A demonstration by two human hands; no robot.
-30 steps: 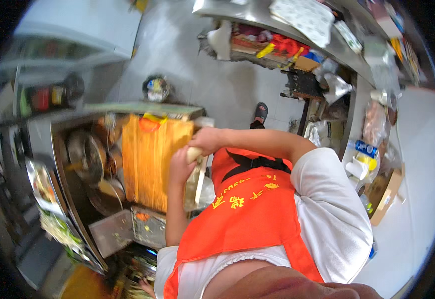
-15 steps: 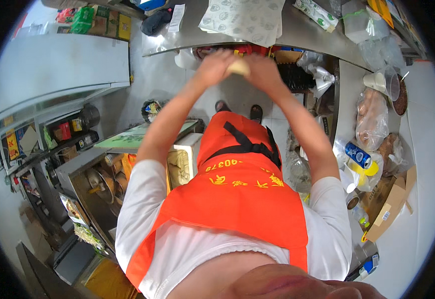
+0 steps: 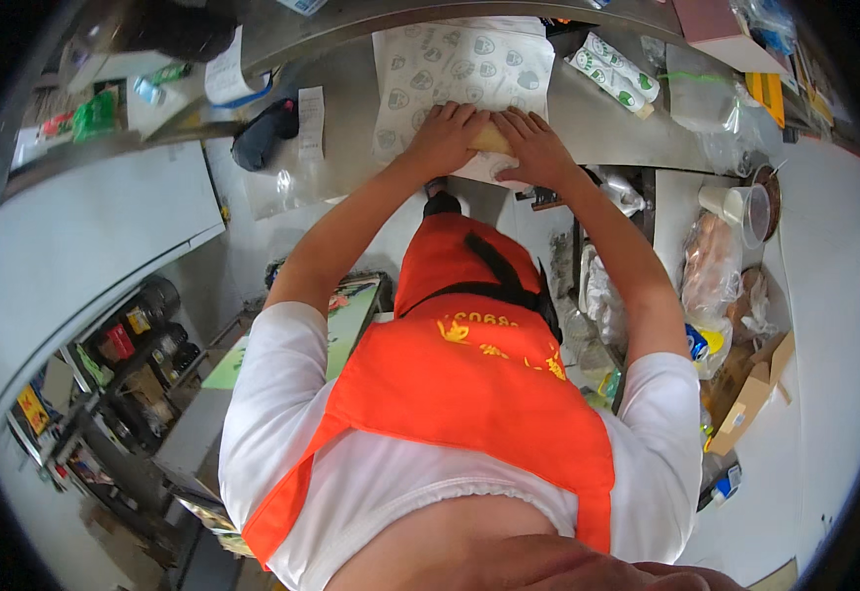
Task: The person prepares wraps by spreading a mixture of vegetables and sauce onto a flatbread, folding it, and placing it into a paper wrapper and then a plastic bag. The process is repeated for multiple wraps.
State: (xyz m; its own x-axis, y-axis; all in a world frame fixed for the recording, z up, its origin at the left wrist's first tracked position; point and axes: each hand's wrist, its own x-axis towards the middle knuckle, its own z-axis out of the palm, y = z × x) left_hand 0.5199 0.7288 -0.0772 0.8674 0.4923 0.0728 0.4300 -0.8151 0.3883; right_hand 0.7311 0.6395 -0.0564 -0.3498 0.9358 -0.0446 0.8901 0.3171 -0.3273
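Observation:
Between my hands is a pale tan, rounded bread-like piece (image 3: 490,139), low on a sheet of patterned wrapping paper (image 3: 455,69). My left hand (image 3: 446,140) holds its left side, with the fingers close together and pointing away from me. My right hand (image 3: 536,148) holds the other side in the same way, its thumb near the paper's front edge. The palms and part of the piece are hidden under my fingers. The paper lies on a steel counter (image 3: 341,89) and its near edge hangs over the front.
A green-and-white printed roll (image 3: 614,74) lies right of the paper. To its left are a dark cloth-like bundle (image 3: 264,134) and a paper slip (image 3: 311,123). At the right stand plastic cups (image 3: 735,209), bagged goods (image 3: 710,261) and a cardboard box (image 3: 753,394).
Both hands have brought the bread-like piece from in front of the counter edge onto the paper. The view has shifted forward, so more of the counter shows.

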